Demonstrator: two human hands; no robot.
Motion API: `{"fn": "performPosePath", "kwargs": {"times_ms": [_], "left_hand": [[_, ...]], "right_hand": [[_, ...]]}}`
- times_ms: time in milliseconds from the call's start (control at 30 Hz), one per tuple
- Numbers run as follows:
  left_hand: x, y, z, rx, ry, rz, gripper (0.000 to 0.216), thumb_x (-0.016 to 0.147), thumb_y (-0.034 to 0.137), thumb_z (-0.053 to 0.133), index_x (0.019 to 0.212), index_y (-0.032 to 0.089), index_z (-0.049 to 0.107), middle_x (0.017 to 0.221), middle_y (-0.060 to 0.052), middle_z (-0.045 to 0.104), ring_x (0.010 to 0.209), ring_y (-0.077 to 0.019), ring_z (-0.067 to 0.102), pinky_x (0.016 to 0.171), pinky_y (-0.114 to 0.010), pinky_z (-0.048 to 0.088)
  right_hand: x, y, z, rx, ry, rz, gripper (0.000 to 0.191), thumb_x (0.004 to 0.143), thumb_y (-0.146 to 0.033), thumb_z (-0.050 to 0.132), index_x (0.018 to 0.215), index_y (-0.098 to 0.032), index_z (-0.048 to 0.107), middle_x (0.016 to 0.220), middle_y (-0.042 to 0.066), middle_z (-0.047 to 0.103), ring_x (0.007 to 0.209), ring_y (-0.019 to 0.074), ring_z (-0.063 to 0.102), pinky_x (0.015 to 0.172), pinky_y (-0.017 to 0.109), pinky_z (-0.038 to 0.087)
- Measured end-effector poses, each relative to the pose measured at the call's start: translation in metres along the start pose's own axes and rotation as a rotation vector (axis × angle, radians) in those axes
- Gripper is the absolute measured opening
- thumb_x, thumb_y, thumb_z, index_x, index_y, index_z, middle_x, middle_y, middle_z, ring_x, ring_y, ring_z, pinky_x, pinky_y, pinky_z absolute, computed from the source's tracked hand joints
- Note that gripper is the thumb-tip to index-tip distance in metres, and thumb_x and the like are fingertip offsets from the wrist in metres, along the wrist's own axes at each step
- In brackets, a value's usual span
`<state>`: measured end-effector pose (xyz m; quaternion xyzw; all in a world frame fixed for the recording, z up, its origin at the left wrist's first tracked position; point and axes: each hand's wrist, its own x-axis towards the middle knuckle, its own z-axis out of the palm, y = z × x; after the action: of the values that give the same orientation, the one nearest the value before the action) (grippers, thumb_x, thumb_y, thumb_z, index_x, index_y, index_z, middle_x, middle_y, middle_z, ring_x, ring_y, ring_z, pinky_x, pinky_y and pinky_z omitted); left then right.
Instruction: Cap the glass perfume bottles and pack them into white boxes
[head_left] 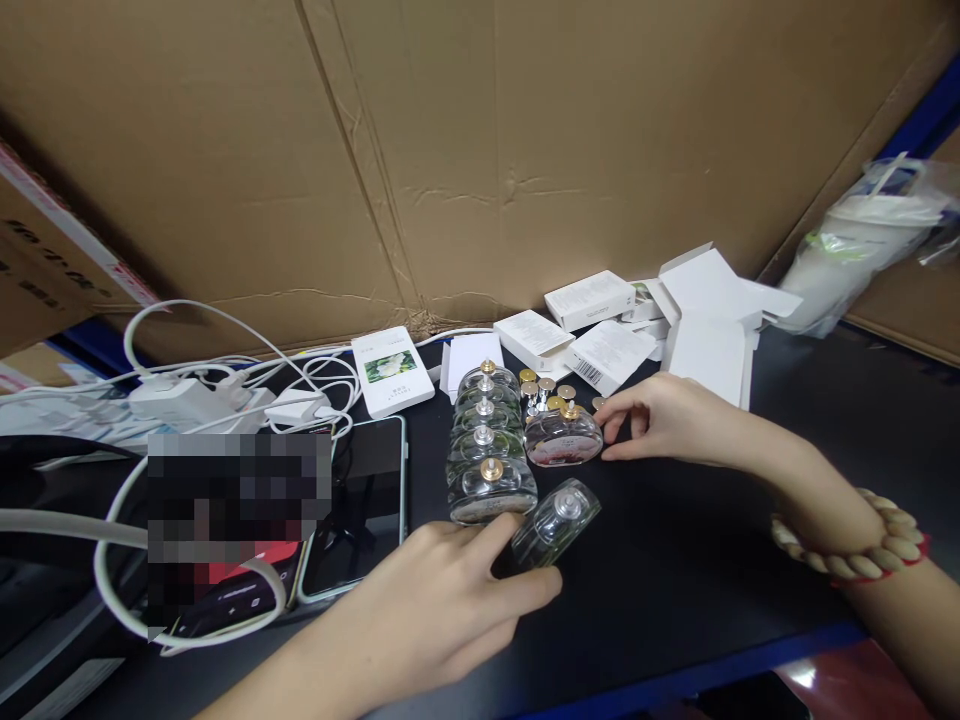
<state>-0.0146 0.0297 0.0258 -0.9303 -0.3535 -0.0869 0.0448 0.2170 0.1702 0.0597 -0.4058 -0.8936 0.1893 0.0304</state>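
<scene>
"Bottle (559, 525): how best handled?"

"Firm pinch low on the glass, nozzle left free; smooth sides probably slip easily. Keep it wide of the row of bottles (486, 430). One knock could topple several, I judge."

"Hands?"

"Left hand (454, 595) pinches it, tilted, between thumb and fingers. Right hand (667, 415): fingers curled at the right end of the pink bottle (562, 445). Gripping or merely touching, cannot tell."

"Position?"

"Inside the left hand's pinch, nearer the wearer than row and pink bottle. Right hand farther off, to the right. Metal caps (545, 388) stand behind the pink bottle."
</scene>
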Motion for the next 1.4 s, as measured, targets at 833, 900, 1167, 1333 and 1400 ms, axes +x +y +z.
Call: {"fn": "performPosePath", "kwargs": {"times_ms": [833, 900, 1167, 1333, 1400], "left_hand": [[0.0, 0.001, -0.001, 0.004, -0.027, -0.013, 0.031, 0.085, 0.014, 0.043, 0.11, 0.029, 0.051, 0.093, -0.003, 0.054, 0.064, -0.0157, 0.062, 0.056, -0.027, 0.051], [0.0, 0.001, -0.001, 0.003, -0.033, -0.012, 0.031, 0.085, 0.014, 0.043, 0.111, 0.029, 0.051, 0.092, -0.003, 0.054, 0.064, -0.0164, 0.062, 0.057, -0.028, 0.051], [0.0, 0.0, -0.001, -0.012, -0.021, -0.003, 0.031, 0.084, 0.014, 0.045, 0.11, 0.029, 0.05, 0.092, -0.004, 0.055, 0.059, -0.0165, 0.061, 0.054, -0.029, 0.052], [0.001, 0.001, -0.003, 0.013, -0.04, -0.016, 0.031, 0.083, 0.014, 0.046, 0.11, 0.029, 0.051, 0.091, -0.003, 0.054, 0.06, -0.0152, 0.062, 0.054, -0.026, 0.051], [0.002, 0.002, -0.003, 0.027, -0.055, -0.015, 0.031, 0.083, 0.015, 0.047, 0.11, 0.029, 0.051, 0.09, -0.002, 0.055, 0.059, -0.0154, 0.062, 0.053, -0.026, 0.051]], "right_hand": [[0.0, 0.007, 0.001, -0.156, -0.028, -0.092, 0.02, 0.082, -0.026, 0.055, 0.091, -0.024, 0.073, 0.092, 0.003, 0.073, 0.075, 0.017, 0.065, 0.061, 0.025, 0.045], [0.0, 0.006, 0.001, -0.165, -0.035, -0.078, 0.021, 0.082, -0.026, 0.054, 0.091, -0.025, 0.073, 0.092, 0.002, 0.073, 0.075, 0.0169, 0.066, 0.061, 0.025, 0.044], [0.0, 0.001, 0.002, -0.194, -0.024, -0.018, 0.022, 0.083, -0.026, 0.052, 0.087, -0.024, 0.073, 0.092, 0.002, 0.073, 0.073, 0.0156, 0.065, 0.057, 0.024, 0.041], [0.001, -0.001, 0.004, -0.235, 0.104, 0.025, 0.016, 0.076, -0.028, 0.057, 0.074, -0.022, 0.072, 0.069, 0.0, 0.069, 0.053, 0.0104, 0.057, 0.046, 0.02, 0.033], [0.001, -0.001, 0.003, -0.213, 0.142, 0.048, 0.013, 0.073, -0.026, 0.058, 0.071, -0.022, 0.07, 0.062, -0.002, 0.066, 0.05, 0.0092, 0.055, 0.045, 0.019, 0.032]]}}
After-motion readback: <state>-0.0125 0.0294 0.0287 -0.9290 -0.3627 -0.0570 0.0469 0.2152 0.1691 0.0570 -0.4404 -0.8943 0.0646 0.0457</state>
